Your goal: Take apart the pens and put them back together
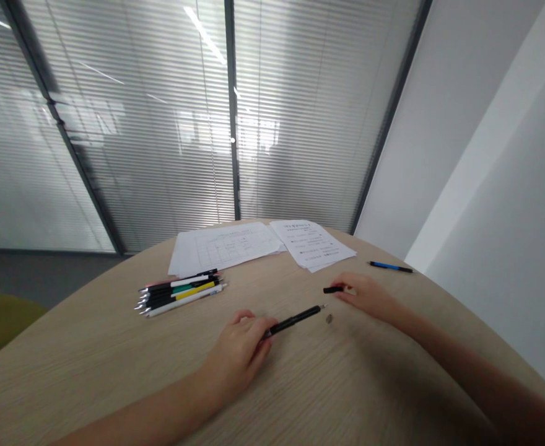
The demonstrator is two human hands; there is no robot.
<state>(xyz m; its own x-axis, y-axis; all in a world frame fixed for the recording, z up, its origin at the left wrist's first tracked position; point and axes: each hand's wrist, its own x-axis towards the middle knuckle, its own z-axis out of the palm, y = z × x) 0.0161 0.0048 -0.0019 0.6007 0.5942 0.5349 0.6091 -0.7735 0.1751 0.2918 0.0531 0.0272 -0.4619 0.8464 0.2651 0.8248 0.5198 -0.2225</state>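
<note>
My left hand [239, 354] rests on the round wooden table [114, 365], fingers curled around the back end of a black pen [295, 321] whose tip points right and away. Farther right, my right hand [364, 293] lies on the table and pinches a small black pen cap [332, 289] between thumb and fingertips. The cap is a short way beyond the pen's tip. A tiny dark bit [329, 319] lies on the wood between the two hands.
A bundle of several pens [182, 292] lies left of centre. Two sets of printed sheets [228, 245] [316, 244] sit at the far edge. A blue pen [390, 267] lies at the right. Glass walls with blinds stand behind the table.
</note>
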